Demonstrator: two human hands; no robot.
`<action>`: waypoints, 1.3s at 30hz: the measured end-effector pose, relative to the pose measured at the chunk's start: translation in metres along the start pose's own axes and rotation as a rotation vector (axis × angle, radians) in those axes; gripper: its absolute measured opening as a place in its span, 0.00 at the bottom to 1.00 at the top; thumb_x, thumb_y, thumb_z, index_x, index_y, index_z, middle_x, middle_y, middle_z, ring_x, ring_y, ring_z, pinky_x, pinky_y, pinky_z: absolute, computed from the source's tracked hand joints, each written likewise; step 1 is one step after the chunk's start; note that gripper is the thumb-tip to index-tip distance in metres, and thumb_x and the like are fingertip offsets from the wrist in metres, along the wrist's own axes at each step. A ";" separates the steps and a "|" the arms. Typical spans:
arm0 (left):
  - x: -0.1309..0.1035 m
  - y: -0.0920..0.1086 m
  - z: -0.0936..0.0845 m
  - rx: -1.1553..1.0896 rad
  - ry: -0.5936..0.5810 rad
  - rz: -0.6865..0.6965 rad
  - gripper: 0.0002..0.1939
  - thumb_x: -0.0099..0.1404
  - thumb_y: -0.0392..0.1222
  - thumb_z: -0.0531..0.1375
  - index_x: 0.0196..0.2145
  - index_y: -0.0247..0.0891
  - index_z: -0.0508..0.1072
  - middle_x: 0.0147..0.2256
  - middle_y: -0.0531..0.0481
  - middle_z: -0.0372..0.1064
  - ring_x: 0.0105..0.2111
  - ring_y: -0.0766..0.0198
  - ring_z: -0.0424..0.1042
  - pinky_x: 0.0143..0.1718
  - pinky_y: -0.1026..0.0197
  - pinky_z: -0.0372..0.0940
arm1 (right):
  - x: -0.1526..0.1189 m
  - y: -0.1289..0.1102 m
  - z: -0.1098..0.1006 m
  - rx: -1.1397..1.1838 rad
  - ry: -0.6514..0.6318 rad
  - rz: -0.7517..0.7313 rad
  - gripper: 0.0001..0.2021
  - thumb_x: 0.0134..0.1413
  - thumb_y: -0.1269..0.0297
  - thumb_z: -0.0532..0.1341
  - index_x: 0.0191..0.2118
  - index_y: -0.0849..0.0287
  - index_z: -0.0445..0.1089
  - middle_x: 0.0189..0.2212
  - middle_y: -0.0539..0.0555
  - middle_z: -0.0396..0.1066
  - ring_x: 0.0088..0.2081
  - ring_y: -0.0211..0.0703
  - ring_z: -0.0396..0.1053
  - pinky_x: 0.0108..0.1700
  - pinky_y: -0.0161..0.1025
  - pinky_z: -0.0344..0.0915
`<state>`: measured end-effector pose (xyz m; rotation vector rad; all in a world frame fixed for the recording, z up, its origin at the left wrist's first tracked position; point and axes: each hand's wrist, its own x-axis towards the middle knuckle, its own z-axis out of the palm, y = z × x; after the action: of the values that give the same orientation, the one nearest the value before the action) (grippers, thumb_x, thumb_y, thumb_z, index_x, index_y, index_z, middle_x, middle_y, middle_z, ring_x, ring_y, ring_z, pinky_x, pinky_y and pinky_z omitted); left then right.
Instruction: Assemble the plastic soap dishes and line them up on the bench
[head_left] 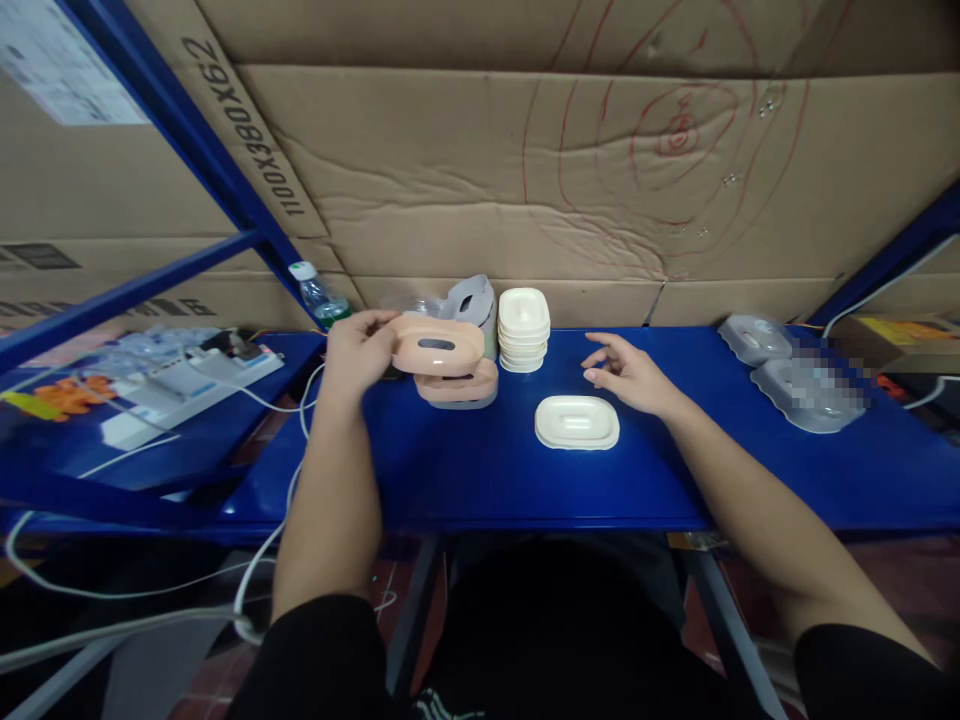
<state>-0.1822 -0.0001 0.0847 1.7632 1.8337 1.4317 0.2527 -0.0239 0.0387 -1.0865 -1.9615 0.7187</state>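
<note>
My left hand [361,348] grips the left end of a peach plastic cover [439,345] with a dark oval slot, lifted over the table. Just under it rests another peach cover [469,385], partly hidden, with a grey edge below it. My right hand [628,372] is in the air with its fingers apart and nothing in them. A cream oval tray [577,422] lies on the blue table in front of it, not touched. Between my hands, farther back, stands a stack of cream trays [523,330]. Beside that stack are grey covers [474,300].
Cardboard [450,170] walls the back of the blue table [480,490]. A bottle with a white cap [319,292] stands behind my left hand. At left lie a white power strip [191,390] and cables. Clear plastic packages [799,385] and a carton [900,340] sit at right.
</note>
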 end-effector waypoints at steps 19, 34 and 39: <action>-0.010 0.014 0.008 0.528 -0.407 -0.071 0.29 0.71 0.62 0.51 0.42 0.40 0.84 0.43 0.41 0.83 0.46 0.47 0.79 0.44 0.56 0.67 | 0.000 0.012 -0.009 -0.441 -0.430 -0.024 0.21 0.66 0.47 0.64 0.53 0.58 0.79 0.45 0.61 0.79 0.46 0.54 0.76 0.50 0.49 0.70; -0.013 0.015 0.010 0.497 -0.363 -0.067 0.33 0.69 0.71 0.53 0.46 0.42 0.83 0.48 0.40 0.82 0.51 0.43 0.79 0.49 0.51 0.69 | 0.004 0.016 -0.002 -0.251 -0.064 -0.008 0.13 0.62 0.52 0.63 0.38 0.56 0.79 0.36 0.55 0.80 0.36 0.47 0.76 0.40 0.44 0.71; -0.008 0.000 0.019 0.400 -0.435 -0.080 0.34 0.68 0.72 0.52 0.44 0.41 0.83 0.46 0.43 0.83 0.48 0.47 0.80 0.48 0.55 0.69 | 0.026 0.006 0.009 0.127 0.301 0.202 0.15 0.56 0.50 0.68 0.39 0.56 0.73 0.29 0.53 0.76 0.25 0.43 0.72 0.28 0.42 0.71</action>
<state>-0.1659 0.0021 0.0715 1.9507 2.0002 0.6057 0.2393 0.0008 0.0384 -1.2472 -1.5487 0.7283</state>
